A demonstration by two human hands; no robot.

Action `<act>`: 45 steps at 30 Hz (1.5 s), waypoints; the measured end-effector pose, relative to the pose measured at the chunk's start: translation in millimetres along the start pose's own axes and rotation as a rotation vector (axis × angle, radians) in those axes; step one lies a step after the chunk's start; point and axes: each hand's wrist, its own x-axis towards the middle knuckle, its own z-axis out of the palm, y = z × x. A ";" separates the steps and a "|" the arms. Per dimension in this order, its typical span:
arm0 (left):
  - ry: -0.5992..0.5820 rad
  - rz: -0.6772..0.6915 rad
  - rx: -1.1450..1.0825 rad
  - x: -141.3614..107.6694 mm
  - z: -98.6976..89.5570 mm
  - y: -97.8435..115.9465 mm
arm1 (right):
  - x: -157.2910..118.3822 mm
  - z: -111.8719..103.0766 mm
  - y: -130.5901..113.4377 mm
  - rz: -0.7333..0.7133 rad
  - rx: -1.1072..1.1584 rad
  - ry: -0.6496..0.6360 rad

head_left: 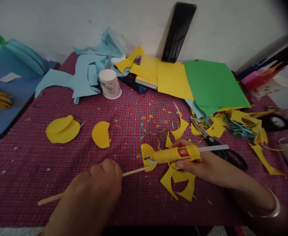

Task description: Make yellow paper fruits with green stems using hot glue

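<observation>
My left hand is closed round a thin wooden stick, whose narrow end points right. A yellow hot glue gun is gripped in my right hand, with a white glue stick poking out of its back. The gun's nozzle is close to the tip of the wooden stick. Just beneath them lies a yellow paper piece, partly hidden by the gun. Farther left on the cloth are a half-folded yellow paper circle and some overlapping yellow paper discs.
Black-handled scissors lie by my right forearm among yellow paper scraps. Toward the wall are a paper cup, light blue paper, green sheets and a leaning phone. A tape roll is at right.
</observation>
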 end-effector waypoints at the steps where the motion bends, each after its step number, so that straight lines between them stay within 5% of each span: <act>1: 0.005 0.002 -0.008 0.1 0.3 0.2 | 0.2 0.7 0.2 0.007 0.014 0.007; 12: -0.002 0.042 -0.068 -2.1 4.5 -3.5 | 11.6 3.9 -4.2 0.009 0.076 0.124; 21: -0.024 0.008 -0.063 -1.5 1.1 -1.5 | -1.3 -8.7 3.4 0.024 -0.012 -0.084; 28: -0.022 -0.013 -0.024 -2.5 3.1 1.6 | 9.9 6.1 -4.5 0.043 0.124 0.097; 45: -0.132 0.025 0.009 -2.8 -3.8 1.1 | 12.8 4.6 -11.7 0.049 0.143 0.114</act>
